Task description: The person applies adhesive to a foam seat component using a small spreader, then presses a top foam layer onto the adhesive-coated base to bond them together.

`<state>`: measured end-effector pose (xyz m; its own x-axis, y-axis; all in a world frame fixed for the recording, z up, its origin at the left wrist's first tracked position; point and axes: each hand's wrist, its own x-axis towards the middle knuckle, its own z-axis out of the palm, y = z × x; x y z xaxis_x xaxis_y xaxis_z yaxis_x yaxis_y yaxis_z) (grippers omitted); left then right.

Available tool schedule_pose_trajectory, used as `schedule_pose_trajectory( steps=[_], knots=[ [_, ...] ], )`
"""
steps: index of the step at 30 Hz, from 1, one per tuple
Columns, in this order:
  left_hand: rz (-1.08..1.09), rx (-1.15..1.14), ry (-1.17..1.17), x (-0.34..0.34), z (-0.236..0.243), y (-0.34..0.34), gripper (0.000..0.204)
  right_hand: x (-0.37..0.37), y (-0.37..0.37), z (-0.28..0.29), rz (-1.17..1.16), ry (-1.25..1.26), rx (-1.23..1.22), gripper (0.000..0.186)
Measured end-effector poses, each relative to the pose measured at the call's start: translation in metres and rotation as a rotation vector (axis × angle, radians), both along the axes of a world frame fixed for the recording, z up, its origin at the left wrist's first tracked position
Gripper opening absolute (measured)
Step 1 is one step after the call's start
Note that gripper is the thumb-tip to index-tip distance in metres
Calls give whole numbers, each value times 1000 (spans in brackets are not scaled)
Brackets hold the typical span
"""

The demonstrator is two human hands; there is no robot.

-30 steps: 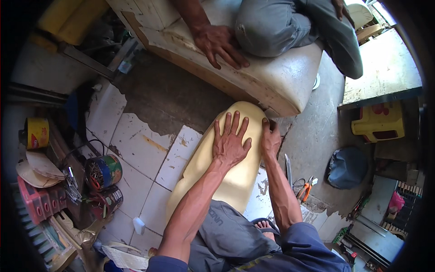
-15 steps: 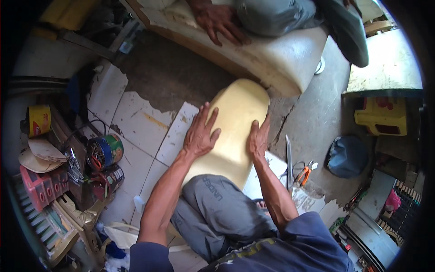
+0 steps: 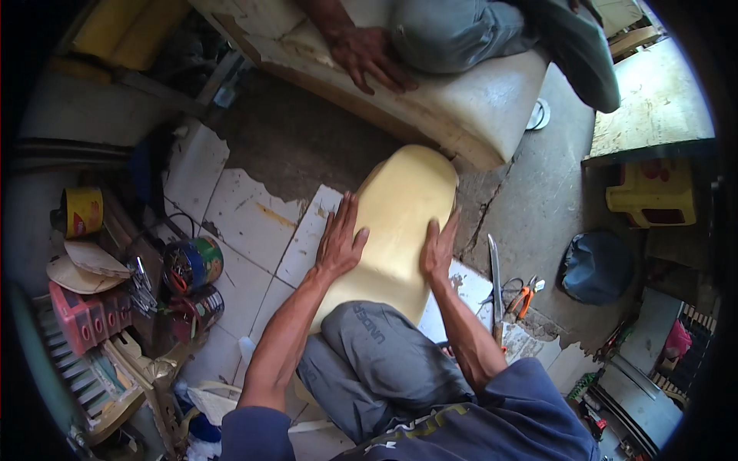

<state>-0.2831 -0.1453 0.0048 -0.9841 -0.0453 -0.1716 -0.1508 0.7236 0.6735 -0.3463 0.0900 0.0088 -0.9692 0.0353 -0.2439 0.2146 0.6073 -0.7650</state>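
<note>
A long pale-yellow foam pad (image 3: 400, 238), shaped like a motorcycle seat with a rounded far end, lies in front of me. Its near end is partly hidden by my grey-trousered knee. Along the pad's left edge rests my left hand (image 3: 340, 244), fingers stretched forward and thumb lying on the top face. My right hand (image 3: 440, 250) lies against the right edge, its fingers extended and pointing away from me. Neither hand wraps round the pad. Right of my right forearm, a long blade with a wooden handle (image 3: 494, 269) and orange-handled pliers (image 3: 525, 300) lie on the floor.
Another person's hand (image 3: 373, 58) rests on a large pale padded block (image 3: 461, 104) beyond the pad. Tins of small hardware (image 3: 192, 265) and a pink box (image 3: 84, 319) stand at left. A yellow stool (image 3: 653, 196) and dark round bundle (image 3: 596, 267) are at right.
My left hand has slid slightly toward me along the left edge, its fingers closer together. My right hand stays at the right edge. The whole view has shifted a little.
</note>
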Motion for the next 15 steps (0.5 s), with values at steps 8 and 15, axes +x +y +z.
schedule_pose_trajectory(
  steps=[8, 15],
  knots=[
    [43, 75, 77, 26, -8, -7, 74, 64, 6, -14, -54, -26, -66, 85],
    [49, 56, 111, 34, -13, -5, 73, 72, 7, -32, -104, 44, -242, 79]
  ],
)
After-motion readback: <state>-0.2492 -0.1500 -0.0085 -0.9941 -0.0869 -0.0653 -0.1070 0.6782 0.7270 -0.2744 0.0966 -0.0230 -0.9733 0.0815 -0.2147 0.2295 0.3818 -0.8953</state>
